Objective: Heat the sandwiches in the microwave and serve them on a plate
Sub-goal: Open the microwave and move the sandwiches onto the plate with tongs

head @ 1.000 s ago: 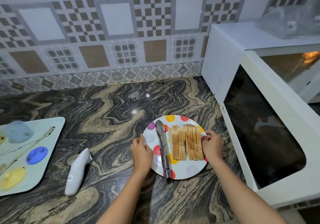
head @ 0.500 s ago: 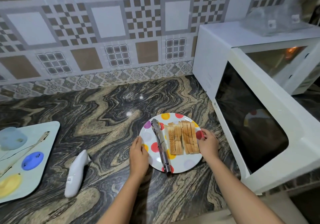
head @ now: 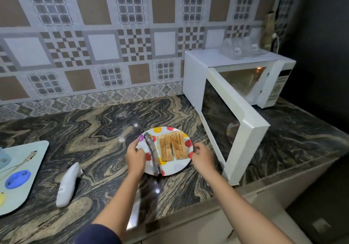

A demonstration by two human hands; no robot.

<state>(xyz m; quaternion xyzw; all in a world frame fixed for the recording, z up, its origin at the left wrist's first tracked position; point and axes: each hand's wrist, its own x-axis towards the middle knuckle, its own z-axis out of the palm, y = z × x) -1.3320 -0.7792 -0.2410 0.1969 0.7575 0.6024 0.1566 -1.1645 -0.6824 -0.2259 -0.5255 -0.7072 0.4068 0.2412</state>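
The polka-dot plate [head: 176,169] is parked on the counter [head: 94,140] right between both hands. Its left rim is pinched by the left hand [head: 135,158]. The right hand [head: 202,157] is curled at the right rim, but the actual grip can't be made out tbh. The sandwiches [head: 173,148] are toasted, cut into strips and laid beside metal tongs [head: 153,154].

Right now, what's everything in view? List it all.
plate: one, white with coloured dots, on the counter
sandwiches: two cut stacks, golden-brown, on the plate
tongs: one, metal, on the plate left of the sandwiches
microwave: one, white, door open, right on the counter
clear containers: count unclear, on the microwave
handheld gadget: one, white, on the counter, left
tray: one, pale blue, far left
left grip: holds the plate's left rim
right grip: at the plate's right rim, hold unclear
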